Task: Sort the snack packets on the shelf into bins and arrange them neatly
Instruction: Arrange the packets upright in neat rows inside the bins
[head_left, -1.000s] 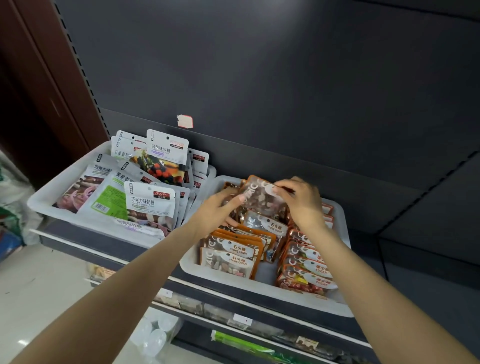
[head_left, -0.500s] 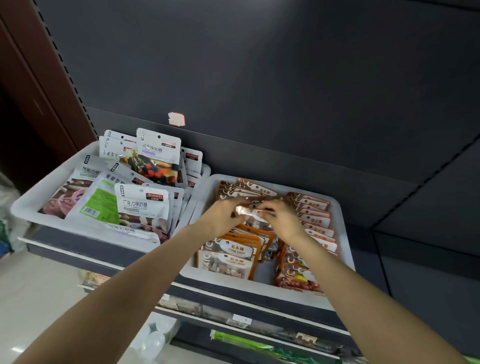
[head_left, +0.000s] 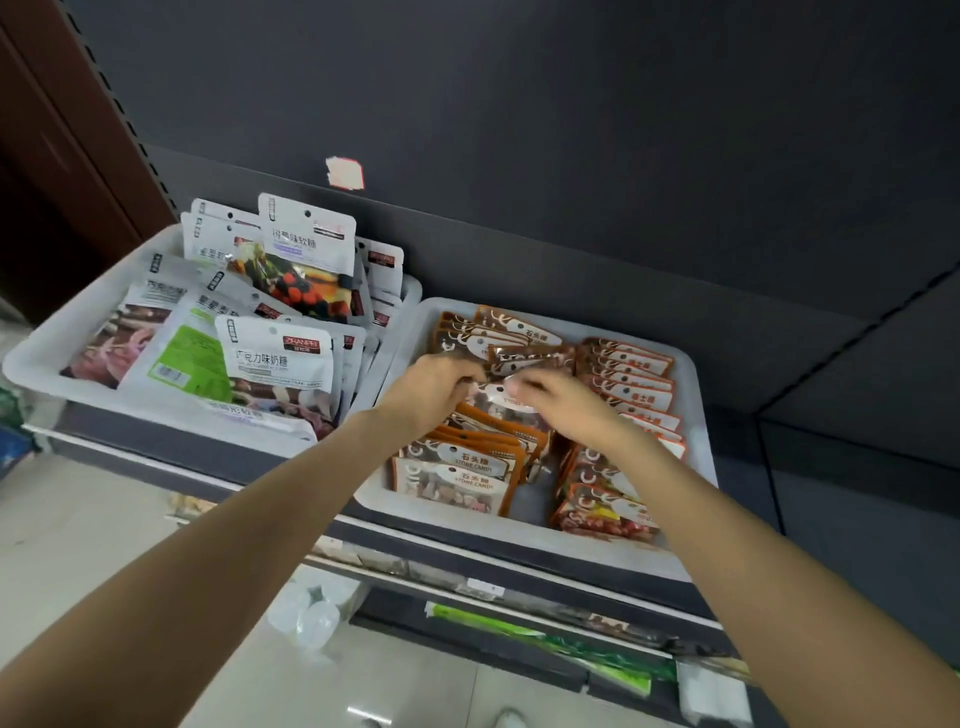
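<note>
We count 2 white plastic bins on the dark grey shelf (head_left: 218, 457): left white bin (head_left: 62, 343) and right white bin (head_left: 519, 545), side by side, edges just about touching.

Left white bin: white-topped candy pouches (head_left: 280, 364), loosely piled, some upright at the back, some lying flat in front. We make out at least 8; overlaps hide the rest.

Right white bin: orange-and-brown stone candy packets, in 2 columns. Left column (head_left: 457, 478): 3–4 at the back, about 4 in front. Right column (head_left: 634, 384): roughly 9, overlapped like shingles. Exact totals we cannot tell.

One brown stone candy packet (head_left: 530, 358) sits raised, tilted nearly edge-on, over the middle of the right white bin, between the two columns and just beyond both hands.

Left hand (head_left: 431, 389): fingers curled, tips at the packet's left end, apparently pinching it. Right hand (head_left: 561, 400): fingers curled over a white packet label just below the raised one; blurred, so we cannot tell what it grips, if anything.

Pale torn sticker (head_left: 344, 172) on the grey back panel (head_left: 571, 130). Green packaging (head_left: 545, 644) on the lower shelf.
</note>
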